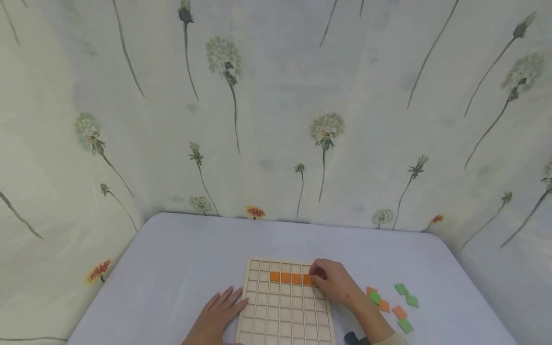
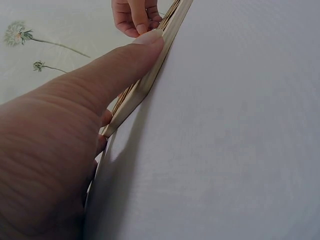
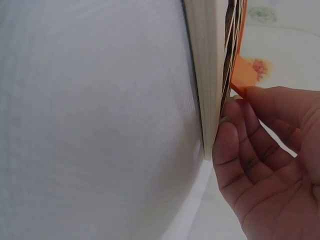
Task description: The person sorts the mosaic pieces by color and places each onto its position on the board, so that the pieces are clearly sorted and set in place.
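Observation:
A pale wooden grid board (image 1: 285, 314) lies on the table, with a row of orange square tiles (image 1: 286, 277) in its upper cells. At the right end of that row my right hand (image 1: 334, 280) pinches an orange tile (image 3: 244, 74), which stands tilted up from the board in the right wrist view. My left hand (image 1: 217, 311) rests beside the board's left edge with its fingers spread. In the left wrist view its thumb (image 2: 125, 65) lies along the board's edge (image 2: 150, 80), and its other fingers are mostly hidden behind the hand.
To the right of the board lie several loose green tiles (image 1: 401, 289) and orange tiles (image 1: 399, 312), some overlapping. A dark object (image 1: 351, 338) shows by the right wrist. White cloth (image 1: 194, 254) covers the table, and a flower-patterned curtain (image 1: 276, 120) rises behind it.

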The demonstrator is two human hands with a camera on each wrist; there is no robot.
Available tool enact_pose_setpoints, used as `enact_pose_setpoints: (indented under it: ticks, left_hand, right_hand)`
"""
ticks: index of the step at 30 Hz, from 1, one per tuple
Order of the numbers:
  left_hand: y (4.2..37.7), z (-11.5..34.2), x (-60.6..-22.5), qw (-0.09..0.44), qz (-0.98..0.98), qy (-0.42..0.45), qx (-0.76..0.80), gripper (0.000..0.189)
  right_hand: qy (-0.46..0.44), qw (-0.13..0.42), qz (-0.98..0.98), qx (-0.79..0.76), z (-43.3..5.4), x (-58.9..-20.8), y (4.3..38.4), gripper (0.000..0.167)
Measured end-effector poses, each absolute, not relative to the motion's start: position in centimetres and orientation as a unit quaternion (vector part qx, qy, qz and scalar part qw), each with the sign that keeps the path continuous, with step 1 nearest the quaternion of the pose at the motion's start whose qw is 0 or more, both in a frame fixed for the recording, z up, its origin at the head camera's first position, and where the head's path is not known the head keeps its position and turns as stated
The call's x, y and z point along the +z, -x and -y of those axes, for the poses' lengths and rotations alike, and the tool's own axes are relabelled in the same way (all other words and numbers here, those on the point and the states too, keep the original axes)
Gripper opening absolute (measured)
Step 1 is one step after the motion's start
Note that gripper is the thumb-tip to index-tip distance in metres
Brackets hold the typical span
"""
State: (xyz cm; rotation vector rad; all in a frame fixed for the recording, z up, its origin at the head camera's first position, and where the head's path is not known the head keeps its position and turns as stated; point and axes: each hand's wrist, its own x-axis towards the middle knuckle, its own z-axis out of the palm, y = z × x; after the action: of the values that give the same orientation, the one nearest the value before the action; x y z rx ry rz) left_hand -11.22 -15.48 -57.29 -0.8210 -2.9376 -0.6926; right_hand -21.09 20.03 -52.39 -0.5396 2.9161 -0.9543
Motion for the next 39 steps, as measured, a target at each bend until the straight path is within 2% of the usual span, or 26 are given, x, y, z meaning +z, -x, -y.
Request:
enact_pose_setpoints:
  ticks: [18, 39]
  left_hand:
    - [11.19, 15.5, -57.16, 0.017, 0.938, 0.268, -0.22, 0.103]
    - [11.21, 15.46, -56.89, 0.001, 0.938, 0.259, -0.232, 0.104]
  right_hand:
    - [0.183, 0.005, -0.932, -0.313, -20.22, -52.4, 20.95, 0.012]
    - [0.177, 0.016, -0.931, -0.319, -20.32, -52.16, 20.98, 0.012]
